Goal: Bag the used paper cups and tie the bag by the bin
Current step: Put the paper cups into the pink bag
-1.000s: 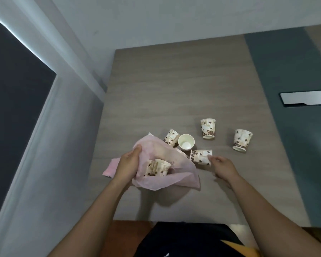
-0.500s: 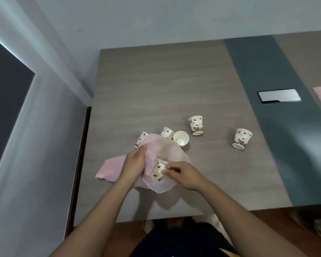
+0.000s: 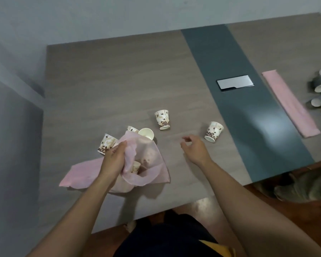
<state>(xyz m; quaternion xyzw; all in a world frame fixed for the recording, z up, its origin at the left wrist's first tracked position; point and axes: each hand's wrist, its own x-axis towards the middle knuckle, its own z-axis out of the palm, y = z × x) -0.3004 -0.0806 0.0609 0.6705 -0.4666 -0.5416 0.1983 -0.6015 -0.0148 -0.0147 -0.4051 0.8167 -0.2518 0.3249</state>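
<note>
So far a few cups (image 3: 135,166) are inside the pink bag (image 3: 148,175), gripped by the left hand (image 3: 114,158); the right hand (image 3: 194,148) hovers empty and relaxed. Five loose cups (image 3: 162,120) wait on the desk (image 3: 119,80).

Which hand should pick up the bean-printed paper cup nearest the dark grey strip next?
Likely right. The right hand is empty and open near that bean-printed paper cup, while the left hand grips the rim of the translucent pink plastic bag.

right hand (image 3: 193,149) out of bag (image 3: 154,176), now empty
</note>
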